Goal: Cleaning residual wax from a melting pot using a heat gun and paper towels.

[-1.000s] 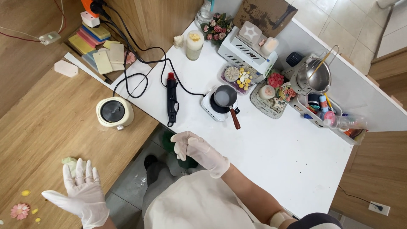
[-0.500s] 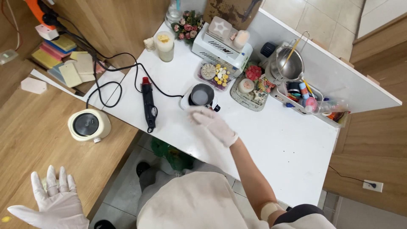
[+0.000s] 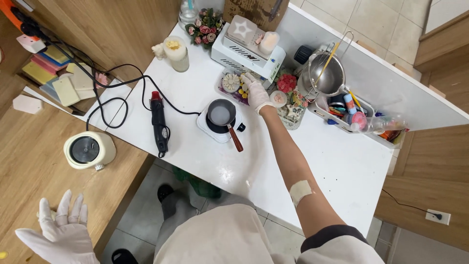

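Note:
My right hand (image 3: 256, 92), in a white glove, reaches across the white table (image 3: 342, 166) to a clear tray of small flower-shaped pieces (image 3: 233, 85); its fingers rest on the tray, and I cannot tell whether they pinch a piece. Just left of that hand a small dark pot with a brown handle (image 3: 222, 115) sits on a white hotplate (image 3: 215, 129). My left hand (image 3: 61, 234), also gloved, hovers with its fingers spread over the wooden table (image 3: 34, 161) at the lower left and holds nothing.
A black and red heat gun (image 3: 159, 123) with its cable lies left of the hotplate. A cream round appliance (image 3: 89, 150) stands on the wooden table. A candle jar (image 3: 177, 53), a white machine (image 3: 246, 49), a steel pitcher (image 3: 326, 76) and a bin of small tools (image 3: 351, 112) line the far edge.
My right hand has stretched away from my body, past the pot, to the tray of flower pieces. My left hand stays spread at the lower left.

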